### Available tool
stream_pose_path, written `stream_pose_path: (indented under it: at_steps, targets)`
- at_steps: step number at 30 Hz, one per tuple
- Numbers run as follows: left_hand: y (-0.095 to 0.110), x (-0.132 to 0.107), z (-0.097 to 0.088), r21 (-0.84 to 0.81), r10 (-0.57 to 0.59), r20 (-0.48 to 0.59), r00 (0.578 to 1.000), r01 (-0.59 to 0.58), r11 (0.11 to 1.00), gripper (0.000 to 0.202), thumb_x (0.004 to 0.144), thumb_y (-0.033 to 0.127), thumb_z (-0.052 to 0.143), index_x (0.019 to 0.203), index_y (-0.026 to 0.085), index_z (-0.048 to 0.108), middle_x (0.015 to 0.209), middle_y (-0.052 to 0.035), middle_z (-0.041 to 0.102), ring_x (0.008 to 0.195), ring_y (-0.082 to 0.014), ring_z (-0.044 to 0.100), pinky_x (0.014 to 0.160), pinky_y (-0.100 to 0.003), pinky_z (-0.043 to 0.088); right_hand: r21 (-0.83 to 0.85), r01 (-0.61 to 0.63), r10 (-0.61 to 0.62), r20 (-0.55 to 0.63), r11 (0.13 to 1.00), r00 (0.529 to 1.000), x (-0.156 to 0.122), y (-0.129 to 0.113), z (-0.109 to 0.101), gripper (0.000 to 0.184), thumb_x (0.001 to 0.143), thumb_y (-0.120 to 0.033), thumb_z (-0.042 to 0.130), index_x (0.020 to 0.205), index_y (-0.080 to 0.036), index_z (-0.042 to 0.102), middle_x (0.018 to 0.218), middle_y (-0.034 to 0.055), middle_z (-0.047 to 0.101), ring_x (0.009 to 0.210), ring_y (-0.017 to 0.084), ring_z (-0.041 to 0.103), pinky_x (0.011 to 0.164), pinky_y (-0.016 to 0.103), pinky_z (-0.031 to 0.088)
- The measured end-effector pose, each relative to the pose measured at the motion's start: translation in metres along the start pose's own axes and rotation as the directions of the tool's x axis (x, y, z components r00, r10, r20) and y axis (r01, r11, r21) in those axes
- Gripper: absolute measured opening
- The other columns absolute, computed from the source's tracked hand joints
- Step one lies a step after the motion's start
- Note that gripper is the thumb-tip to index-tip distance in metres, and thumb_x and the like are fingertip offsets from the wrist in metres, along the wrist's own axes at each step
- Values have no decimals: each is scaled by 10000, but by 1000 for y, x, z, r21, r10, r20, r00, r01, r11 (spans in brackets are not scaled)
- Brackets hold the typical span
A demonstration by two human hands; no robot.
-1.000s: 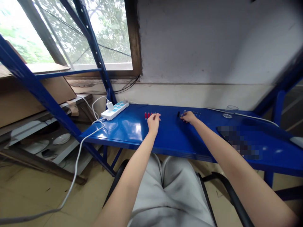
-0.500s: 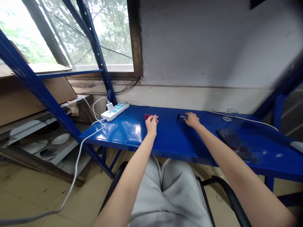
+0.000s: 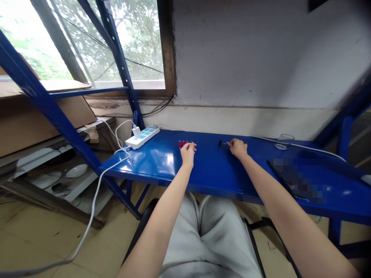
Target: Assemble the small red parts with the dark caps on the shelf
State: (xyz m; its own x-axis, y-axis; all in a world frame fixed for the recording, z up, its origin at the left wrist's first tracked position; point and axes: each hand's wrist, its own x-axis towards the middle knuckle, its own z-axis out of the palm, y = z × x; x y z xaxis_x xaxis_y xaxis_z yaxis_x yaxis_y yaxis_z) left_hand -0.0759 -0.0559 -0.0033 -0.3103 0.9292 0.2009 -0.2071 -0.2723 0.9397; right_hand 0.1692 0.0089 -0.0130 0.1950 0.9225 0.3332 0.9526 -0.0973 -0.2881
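Small red cylinders (image 3: pixel 179 144) stand in a short row on the blue tabletop (image 3: pixel 208 170), several of them partly hidden by my left hand (image 3: pixel 188 153). That hand is closed, thumb and fingertips pressed together beside the row; whatever they may pinch is too small to make out. Farther right, my right hand (image 3: pixel 239 148) is closed low over the table, around a thin metallic-looking piece (image 3: pixel 225 144) that pokes out to the left of its fingers. A small black object (image 3: pixel 220 143) lies at the tip of that piece; I cannot tell whether they touch.
A white power strip (image 3: pixel 142 138) with a plugged-in adapter stands at the table's left end, its cable (image 3: pixel 93 208) hanging to the floor. A clear glass (image 3: pixel 284 142) and a dark flat device (image 3: pixel 285 179) are on the right. Blue uprights (image 3: pixel 120 63) frame the left side.
My right hand's fingers have drawn together on the thin piece, where they were stretched out over it before. My left hand stays by the red cylinders. The view has shifted slightly.
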Motion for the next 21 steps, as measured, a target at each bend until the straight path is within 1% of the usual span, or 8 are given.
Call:
stream_pose_path:
  at_steps: [2, 3, 5, 7, 9, 11, 17, 21]
  targets:
    - [0, 0, 0, 6, -3, 4, 1000, 3, 1000, 177, 742, 279, 535, 660, 144, 615, 539, 8, 494, 476, -65, 420, 466, -203, 299, 77, -64, 63, 5, 995, 998, 5, 4, -4, 163, 805, -253, 496, 891, -172, 609, 878, 72, 645, 875, 208, 564, 838, 396, 375]
    - [0, 0, 1, 6, -5, 4, 1000, 5, 1000, 175, 740, 277, 536, 657, 144, 613, 538, 7, 495, 479, -67, 422, 467, -204, 300, 126, -78, 77, 17, 989, 997, 8, 6, -6, 164, 792, -259, 521, 892, -173, 618, 876, 68, 652, 861, 198, 575, 823, 367, 394]
    - [0, 0, 1, 6, -3, -1, 1000, 3, 1000, 172, 735, 274, 536, 652, 144, 613, 535, 6, 496, 482, -70, 427, 468, -205, 302, 212, -79, 70, 49, 974, 996, 13, 7, -10, 167, 758, -245, 566, 886, -167, 640, 885, 68, 663, 839, 178, 592, 769, 298, 427]
    - [-1, 1, 1, 7, 4, -2, 1000, -4, 1000, 169, 731, 272, 535, 650, 146, 613, 535, 6, 499, 484, -71, 430, 469, -205, 303, 251, -72, 47, 107, 965, 993, 16, 5, -12, 143, 723, -219, 601, 840, -162, 660, 843, 61, 673, 789, 161, 606, 717, 253, 444]
    - [-1, 1, 1, 13, 8, 2, 1000, -8, 1000, 170, 730, 272, 532, 647, 148, 613, 533, 7, 497, 484, -72, 430, 469, -205, 303, 250, -70, 27, 173, 966, 985, 17, 1, -11, 96, 702, -198, 621, 779, -161, 666, 787, 50, 677, 736, 149, 612, 682, 231, 451]
    - [0, 1, 1, 18, 6, 8, 1000, -6, 1000, 169, 729, 270, 530, 643, 149, 611, 532, 8, 495, 486, -72, 429, 471, -205, 305, 233, -59, 9, 211, 971, 977, 16, -4, -10, 73, 707, -193, 624, 760, -158, 660, 772, 48, 679, 723, 142, 615, 669, 219, 453]
    - [0, 0, 0, 26, -5, 22, 1000, 4, 1000, 170, 724, 274, 531, 643, 149, 611, 537, 4, 497, 487, -72, 427, 466, -202, 301, 132, -20, -14, 249, 991, 968, 15, -12, -5, 134, 732, -183, 609, 857, -145, 639, 819, 61, 674, 758, 148, 618, 676, 220, 448]
    - [-1, 0, 0, 22, 5, 17, 1000, -5, 1000, 171, 723, 275, 530, 640, 149, 610, 534, 3, 495, 481, -71, 422, 459, -199, 292, 143, -14, -23, 253, 990, 967, 15, -13, -2, 168, 728, -147, 600, 891, -132, 638, 837, 67, 673, 787, 145, 616, 708, 218, 442]
